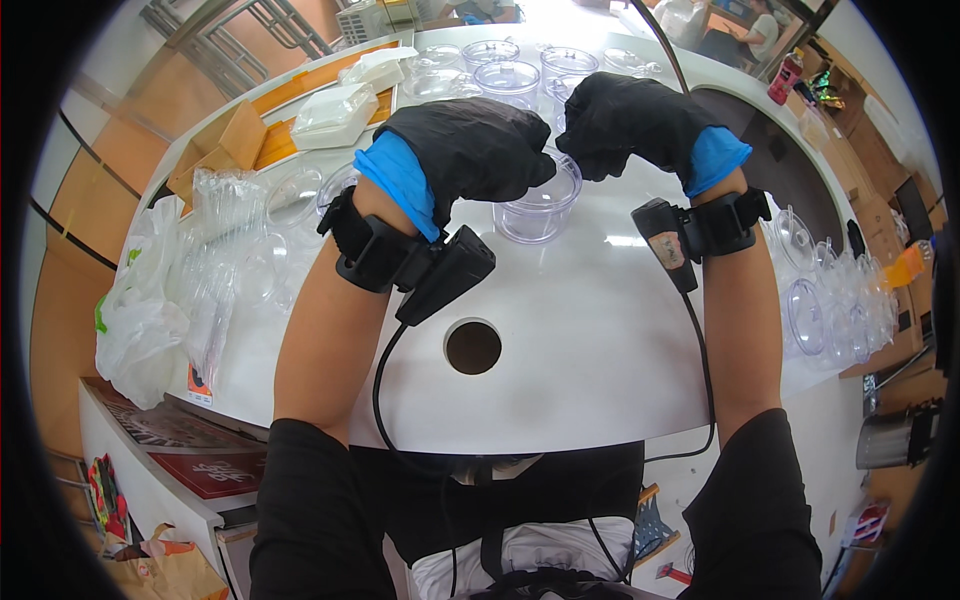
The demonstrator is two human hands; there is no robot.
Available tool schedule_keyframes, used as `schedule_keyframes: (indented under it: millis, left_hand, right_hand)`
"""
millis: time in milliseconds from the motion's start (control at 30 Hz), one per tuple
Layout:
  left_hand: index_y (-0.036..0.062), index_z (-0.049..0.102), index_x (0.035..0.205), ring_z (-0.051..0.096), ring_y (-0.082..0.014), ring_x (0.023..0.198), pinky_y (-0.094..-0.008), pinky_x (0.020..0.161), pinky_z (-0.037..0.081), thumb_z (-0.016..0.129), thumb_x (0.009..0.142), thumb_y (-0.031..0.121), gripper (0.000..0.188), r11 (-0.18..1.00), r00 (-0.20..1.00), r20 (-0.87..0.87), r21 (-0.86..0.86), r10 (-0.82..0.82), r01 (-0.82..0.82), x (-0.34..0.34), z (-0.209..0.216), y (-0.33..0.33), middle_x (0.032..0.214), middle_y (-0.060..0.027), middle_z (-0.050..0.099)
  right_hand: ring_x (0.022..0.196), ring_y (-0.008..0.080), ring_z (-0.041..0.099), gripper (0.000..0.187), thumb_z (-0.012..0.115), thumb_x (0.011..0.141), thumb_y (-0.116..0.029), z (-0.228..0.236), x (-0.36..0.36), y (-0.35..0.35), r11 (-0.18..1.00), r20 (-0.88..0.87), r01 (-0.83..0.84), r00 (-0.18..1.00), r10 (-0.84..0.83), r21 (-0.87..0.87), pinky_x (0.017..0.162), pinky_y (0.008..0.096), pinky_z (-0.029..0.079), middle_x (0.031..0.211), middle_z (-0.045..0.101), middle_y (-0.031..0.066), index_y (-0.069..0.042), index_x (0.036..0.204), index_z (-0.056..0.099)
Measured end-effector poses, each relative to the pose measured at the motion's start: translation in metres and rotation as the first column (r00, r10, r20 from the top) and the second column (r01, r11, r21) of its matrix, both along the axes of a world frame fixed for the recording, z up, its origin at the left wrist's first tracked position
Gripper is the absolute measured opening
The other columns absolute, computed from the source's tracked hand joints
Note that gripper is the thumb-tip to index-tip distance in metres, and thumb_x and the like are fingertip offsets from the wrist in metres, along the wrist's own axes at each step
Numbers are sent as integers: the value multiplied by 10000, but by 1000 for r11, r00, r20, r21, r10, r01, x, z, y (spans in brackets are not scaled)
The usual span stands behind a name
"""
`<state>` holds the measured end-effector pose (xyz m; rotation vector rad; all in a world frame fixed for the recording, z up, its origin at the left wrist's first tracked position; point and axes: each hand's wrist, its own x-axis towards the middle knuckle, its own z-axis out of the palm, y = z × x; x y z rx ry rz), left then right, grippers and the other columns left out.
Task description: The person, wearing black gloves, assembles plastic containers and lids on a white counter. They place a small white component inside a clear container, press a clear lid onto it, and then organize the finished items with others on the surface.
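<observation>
A clear round plastic container [537,218] stands on the white table, just in front of my two hands. My left hand [468,145], in a black glove over a blue one, is curled closed at the container's left rim. Close beside it, my right hand [628,128], gloved the same way, is curled closed at the far right of the rim. Both hands show their backs, and their fingertips are mostly hidden. Whatever lies between the fingers cannot be made out. A strapped black device with a cable sits on each wrist.
More clear containers [507,76] stand at the back. White wrapped packages [335,115] and a cardboard box [228,140] lie back left. Clear plastic sleeves [222,235] and a white bag [150,310] cover the left side. Clear round pieces [825,315] crowd the right edge. A round hole [473,346] opens nearby.
</observation>
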<state>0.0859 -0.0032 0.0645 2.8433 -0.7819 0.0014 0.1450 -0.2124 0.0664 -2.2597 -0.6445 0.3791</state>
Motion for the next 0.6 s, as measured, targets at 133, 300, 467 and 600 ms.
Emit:
schedule_keyframes:
  millis: [133,300,467,600]
  left_hand:
    - [36,630,1283,658,-325,1074,-366,947,508,628,964,419,499,998,998,-46,58,37,-34,-4,9,-7,1174,-181,689]
    - [28,653,1201,660,-345,971,-396,882,516,608,974,459,490,999,997,-61,4,-36,36,5,6,-9,1059,-181,699]
    - [17,651,1022,600,-332,765,-443,737,485,565,1001,464,456,999,998,-59,15,-31,32,11,-1,-8,826,-159,626]
    - [18,655,1015,608,-326,772,-441,741,486,559,1004,455,447,996,996,-91,89,-8,16,13,2,-9,833,-157,633]
  right_hand:
    - [616,258,692,221,731,820,-130,6,-9,0,1000,18,-4,1000,3,14,592,344,587,746,709,182,65,908,678]
    - [642,213,689,264,720,844,-187,1,-3,-9,998,17,-53,998,52,40,565,311,563,779,700,138,17,992,641]
    - [602,252,684,221,714,781,-146,-1,-5,-12,991,37,-68,997,65,116,588,346,582,734,702,167,48,877,672]
    - [603,249,684,212,706,794,-143,-1,-3,-12,990,-25,-54,998,57,134,583,342,580,738,702,173,47,880,667]
